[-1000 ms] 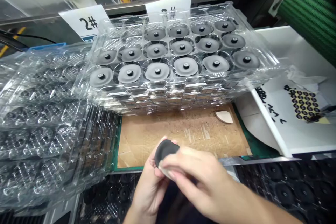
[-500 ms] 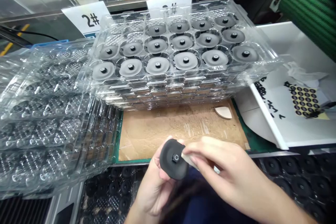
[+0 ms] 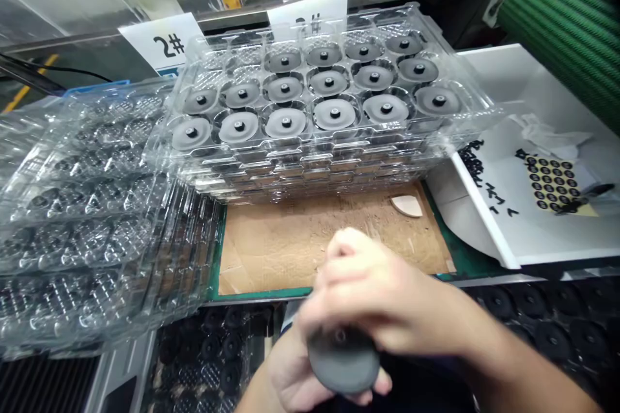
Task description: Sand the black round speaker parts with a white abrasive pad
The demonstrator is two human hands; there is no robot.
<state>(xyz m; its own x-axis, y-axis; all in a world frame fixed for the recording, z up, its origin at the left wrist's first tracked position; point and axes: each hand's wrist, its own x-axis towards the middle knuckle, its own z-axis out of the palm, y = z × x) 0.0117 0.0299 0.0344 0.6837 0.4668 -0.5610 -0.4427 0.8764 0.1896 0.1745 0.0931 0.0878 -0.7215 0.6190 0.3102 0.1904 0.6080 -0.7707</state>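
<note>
A round black disc [image 3: 345, 364] with a small central hub lies in my left hand [image 3: 293, 364], whose fingers come round from underneath. My right hand [image 3: 372, 290] is over the disc's upper part, blurred, with its fingers curled; whatever it holds is hidden. Behind the hands, a clear plastic tray [image 3: 310, 135] tops a stack and carries several similar discs in its round pockets; two back-left pockets hold none. A pale curved piece [image 3: 407, 206] rests on the brown cardboard [image 3: 271, 245].
Stacked clear trays [image 3: 97, 206] stand at the left. On the right, a white bin [image 3: 506, 239] holds small black parts and a sheet of round stickers [image 3: 555, 184]. A green ribbed roller [image 3: 566, 26] is at upper right. More black discs [image 3: 555, 342] lie below the bin.
The disc has moved down and slightly right with my left hand. My right hand has moved left across its upper part, hiding the pale piece it pinched before. The view has shifted slightly.
</note>
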